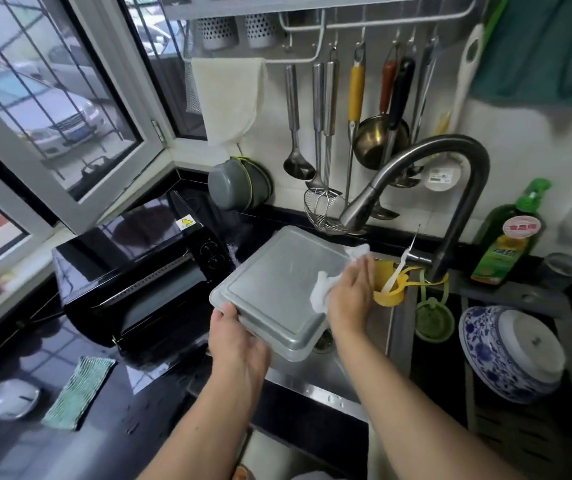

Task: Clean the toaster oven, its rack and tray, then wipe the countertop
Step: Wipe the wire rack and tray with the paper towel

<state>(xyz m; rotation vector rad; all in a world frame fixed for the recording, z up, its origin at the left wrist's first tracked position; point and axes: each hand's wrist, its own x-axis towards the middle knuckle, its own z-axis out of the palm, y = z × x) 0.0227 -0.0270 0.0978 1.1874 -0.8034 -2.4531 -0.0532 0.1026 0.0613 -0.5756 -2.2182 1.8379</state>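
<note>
A grey metal tray (277,282) is held upside down and tilted over the steel sink (315,375). My left hand (234,337) grips its near corner from below. My right hand (350,292) presses a white cloth (322,289) flat against the tray's right side. The black toaster oven (132,271) stands on the black countertop (139,410) to the left, its door shut. The oven's rack is not visible.
A dark curved faucet (450,188) arches over the sink. A green striped rag (78,389) lies on the counter. A green bottle (509,237), a blue-and-white bowl (509,355), a yellow holder (390,289) and hanging utensils (353,133) crowd the right and back.
</note>
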